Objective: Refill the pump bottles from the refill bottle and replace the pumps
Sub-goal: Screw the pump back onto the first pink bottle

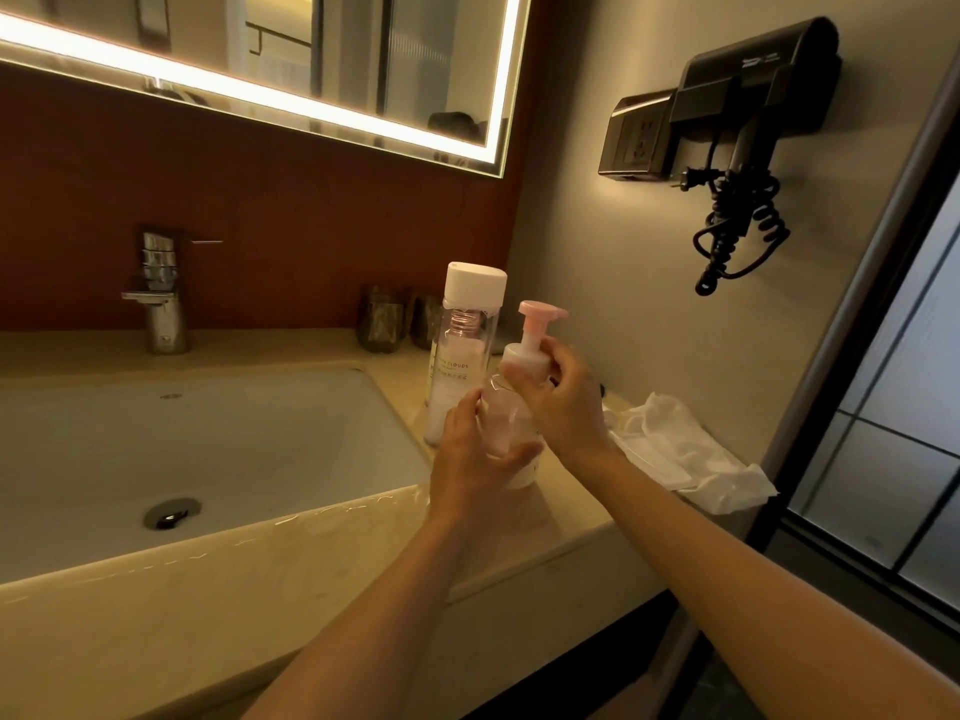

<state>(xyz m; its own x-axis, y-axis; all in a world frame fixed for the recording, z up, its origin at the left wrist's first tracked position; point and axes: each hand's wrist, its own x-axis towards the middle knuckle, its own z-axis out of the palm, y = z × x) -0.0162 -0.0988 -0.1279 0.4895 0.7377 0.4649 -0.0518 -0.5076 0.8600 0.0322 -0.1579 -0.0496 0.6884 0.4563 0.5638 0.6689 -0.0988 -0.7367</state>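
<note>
A small clear pump bottle (506,423) with pinkish liquid stands on the beige counter (566,517), right of the sink. My left hand (470,454) wraps around its body. My right hand (558,397) grips the white collar of the pink-headed pump (540,317) sitting on the bottle's neck. Just behind stands a taller clear bottle (462,350) with a white cap, partly filled with pale liquid.
The white sink basin (208,449) lies to the left, with a chrome tap (158,298) behind it. Two dark cups (384,324) stand at the back wall. A crumpled white cloth (680,454) lies right of the bottles. A hair dryer (748,127) hangs on the wall.
</note>
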